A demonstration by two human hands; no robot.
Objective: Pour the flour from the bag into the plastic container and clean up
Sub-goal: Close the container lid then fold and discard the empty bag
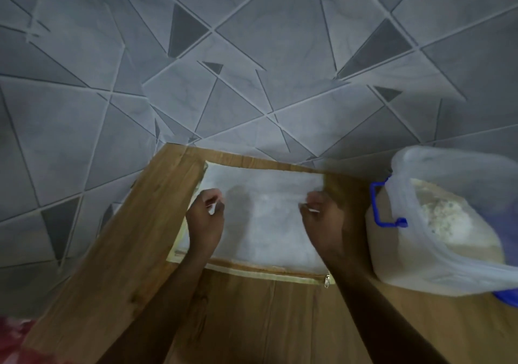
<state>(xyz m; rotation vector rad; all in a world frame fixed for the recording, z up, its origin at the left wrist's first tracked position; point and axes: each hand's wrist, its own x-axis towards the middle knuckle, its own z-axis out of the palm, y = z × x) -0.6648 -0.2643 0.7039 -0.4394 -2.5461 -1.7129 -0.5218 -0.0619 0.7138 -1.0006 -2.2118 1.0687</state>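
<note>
A flat, pale translucent flour bag (263, 223) with a yellowish zip edge along its near side lies on the wooden table (117, 251). My left hand (206, 220) pinches the bag's left part with curled fingers. My right hand (322, 218) pinches its right part the same way. At the right stands the clear plastic container (437, 240) with a blue latch handle (377, 209); flour fills it high, and a translucent lid or film sits loosely over its top.
The table's left edge runs diagonally from far centre to near left, with grey geometric floor tiles (252, 55) beyond. A blue piece (507, 296) shows under the container at the right edge. Something red (14, 333) lies at the bottom left.
</note>
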